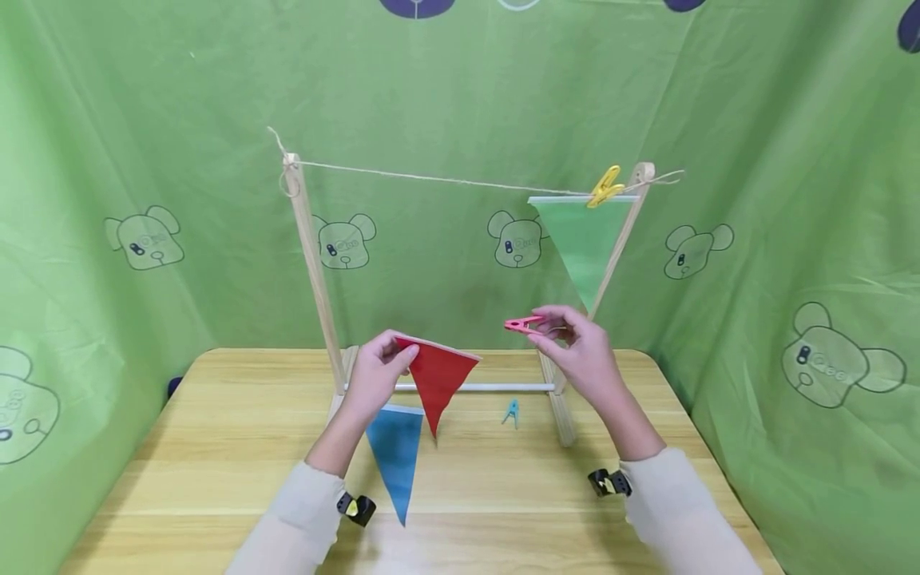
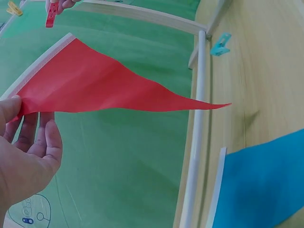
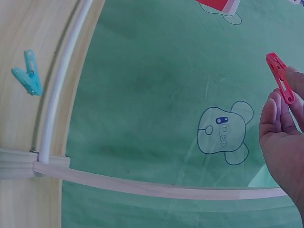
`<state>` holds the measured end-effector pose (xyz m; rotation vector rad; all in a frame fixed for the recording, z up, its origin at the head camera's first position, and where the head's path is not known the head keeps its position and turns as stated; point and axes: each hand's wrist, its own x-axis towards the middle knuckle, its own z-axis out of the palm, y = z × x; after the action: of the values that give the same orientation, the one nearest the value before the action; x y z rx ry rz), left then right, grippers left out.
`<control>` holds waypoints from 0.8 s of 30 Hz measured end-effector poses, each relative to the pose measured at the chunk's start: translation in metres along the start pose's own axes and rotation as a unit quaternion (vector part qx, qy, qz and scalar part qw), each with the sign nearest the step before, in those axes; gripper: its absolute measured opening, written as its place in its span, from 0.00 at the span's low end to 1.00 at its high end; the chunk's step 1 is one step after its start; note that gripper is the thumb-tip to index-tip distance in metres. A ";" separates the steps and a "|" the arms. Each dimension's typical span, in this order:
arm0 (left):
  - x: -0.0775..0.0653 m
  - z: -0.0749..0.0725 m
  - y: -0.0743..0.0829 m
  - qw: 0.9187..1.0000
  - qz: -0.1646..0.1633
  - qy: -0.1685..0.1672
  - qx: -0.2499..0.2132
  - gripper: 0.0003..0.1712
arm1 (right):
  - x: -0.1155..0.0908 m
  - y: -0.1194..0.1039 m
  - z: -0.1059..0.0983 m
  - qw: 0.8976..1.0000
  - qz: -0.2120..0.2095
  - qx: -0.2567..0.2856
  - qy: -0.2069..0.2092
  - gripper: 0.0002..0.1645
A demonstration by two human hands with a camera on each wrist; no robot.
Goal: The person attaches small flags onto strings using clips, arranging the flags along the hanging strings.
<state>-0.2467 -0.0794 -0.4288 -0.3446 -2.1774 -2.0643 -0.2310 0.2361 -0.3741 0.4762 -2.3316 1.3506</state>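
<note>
My left hand pinches a red triangular pennant at the left end of its white top edge, and its point hangs down above the table. To the right, my right hand holds a pink-red clothespin between thumb and fingers, its nose pointing left toward the pennant. The right wrist view shows the same clothespin gripped near its handles. Above the right hand, a green pennant hangs from a string, fixed by a yellow clothespin.
The string runs between two wooden posts, joined low down by a white rod. On the wooden table lie a blue pennant, below the left hand, and a light-blue clothespin. Green printed curtains surround the table.
</note>
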 end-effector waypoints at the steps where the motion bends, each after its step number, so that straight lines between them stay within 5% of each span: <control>1: 0.001 0.000 0.001 1.000 0.001 0.003 -0.003 0.08 | 0.001 -0.001 -0.001 1.000 -0.001 0.003 0.000 0.22; 24: 0.010 0.008 0.026 0.995 0.013 0.046 -0.088 0.09 | 0.019 -0.030 -0.006 0.999 -0.033 0.033 0.013 0.21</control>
<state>-0.2499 -0.0691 -0.4020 -0.2878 -1.9358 -2.2156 -0.2319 0.2254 -0.3403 0.5468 -2.2356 1.3984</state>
